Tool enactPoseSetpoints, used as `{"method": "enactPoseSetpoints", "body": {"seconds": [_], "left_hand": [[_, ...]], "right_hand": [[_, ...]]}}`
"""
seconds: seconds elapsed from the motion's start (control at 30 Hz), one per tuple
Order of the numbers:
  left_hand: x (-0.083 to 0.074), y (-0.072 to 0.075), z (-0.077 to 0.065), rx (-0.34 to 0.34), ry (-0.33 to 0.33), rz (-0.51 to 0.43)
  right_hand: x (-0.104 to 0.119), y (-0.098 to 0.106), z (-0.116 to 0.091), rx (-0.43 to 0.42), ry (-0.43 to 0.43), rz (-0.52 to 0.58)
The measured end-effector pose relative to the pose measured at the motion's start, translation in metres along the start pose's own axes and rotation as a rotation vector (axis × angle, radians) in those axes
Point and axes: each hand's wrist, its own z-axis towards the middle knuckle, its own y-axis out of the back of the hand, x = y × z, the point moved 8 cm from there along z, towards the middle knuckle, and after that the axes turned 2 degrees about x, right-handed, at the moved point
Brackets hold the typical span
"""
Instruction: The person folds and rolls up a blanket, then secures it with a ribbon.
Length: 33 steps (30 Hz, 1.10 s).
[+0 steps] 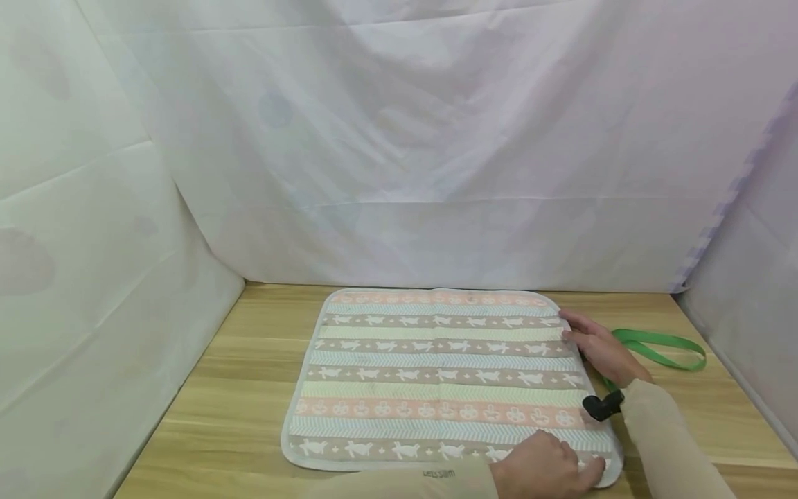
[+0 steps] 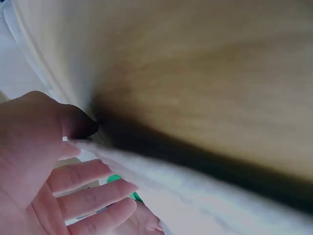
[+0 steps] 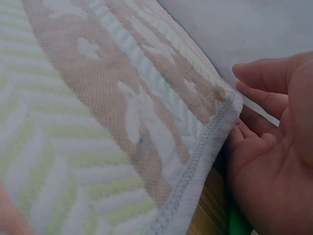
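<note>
"While white cloth (image 1: 405,138) hangs across the upper half of the frame, what lies below?"

"Wooden table (image 1: 218,388); on it, at lower centre, lies the striped mat (image 1: 430,374), spread out, with rows of pale animals and flowers."

"And the hands?"

"Both at the mat's right side; the left hand (image 1: 537,466), at the bottom right of centre, pinches the near edge between thumb and fingers; the right hand (image 1: 601,352), farther up and right, has partly bent fingers at the right edge; whether it grips, I cannot tell."

"Anything smaller?"

"Green strap (image 1: 661,338), looped at lower right, just beside the right hand; black device (image 1: 603,405) at that wrist."
</note>
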Motion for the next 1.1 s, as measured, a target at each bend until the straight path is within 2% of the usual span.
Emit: {"method": "enactPoseSetpoints", "body": {"seconds": [0.07,0.17,0.27,0.4,0.5,0.63,0.87,0.93,1.1], "left_hand": [[0.001,-0.001,0.003,0.001,0.019,0.006],[0.001,-0.004,0.007,0.061,0.039,0.021],[0.001,-0.007,0.011,0.143,0.045,-0.035],[0.000,-0.007,0.015,0.190,0.033,-0.096],[0.001,-0.005,0.012,0.178,0.021,-0.110],[0.004,-0.001,0.004,0.154,0.026,-0.185],[0.012,-0.003,-0.001,0.191,0.085,-0.417],[0.015,-0.003,0.000,0.189,0.097,-0.460],[0.024,-0.002,0.004,0.162,0.148,-0.522]], "right_hand": [[0.000,0.000,0.000,0.001,-0.004,-0.005],[-0.001,0.000,0.000,0.002,-0.011,-0.019],[0.003,-0.002,0.000,0.023,0.005,-0.028],[0.010,-0.002,-0.001,0.040,0.040,-0.063],[0.016,0.000,-0.002,0.043,0.056,-0.096],[0.022,0.002,-0.004,0.062,0.060,-0.120],[0.023,0.008,0.004,0.090,0.025,-0.149],[0.024,0.010,0.006,0.112,0.054,-0.157],[0.033,0.018,0.006,0.154,0.210,-0.220]]}}
